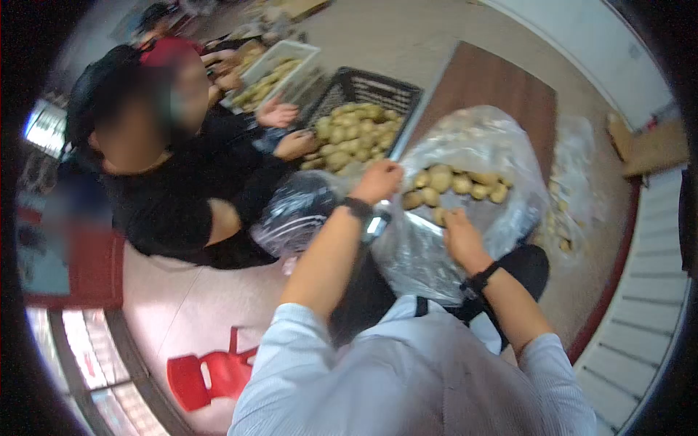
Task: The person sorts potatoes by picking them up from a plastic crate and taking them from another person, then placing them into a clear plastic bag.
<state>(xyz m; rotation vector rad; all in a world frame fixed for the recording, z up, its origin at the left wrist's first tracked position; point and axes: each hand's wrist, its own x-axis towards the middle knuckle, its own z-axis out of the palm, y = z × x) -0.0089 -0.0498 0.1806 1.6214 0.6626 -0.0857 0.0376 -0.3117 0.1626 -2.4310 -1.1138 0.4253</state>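
A clear plastic bag [483, 131] lies spread open in front of me, its mouth toward me, with several potatoes [440, 178] inside. My left hand [380, 182] is closed at the bag's left edge, fingers curled on the plastic. Inside the bag's mouth is my right hand [465, 238], its fingers drawn together at a potato [439, 216] near the front of the pile. Slight blur hides exactly how the fingertips meet it. Beneath the bag is a brown board [483, 80].
A black crate [382, 81] of potatoes stands beyond my left hand, with a white crate [309, 62] behind it. A person in black [174, 189] sits at left, a hand at the black crate. A red stool [211, 374] stands lower left. More bagged potatoes [566, 243] lie right.
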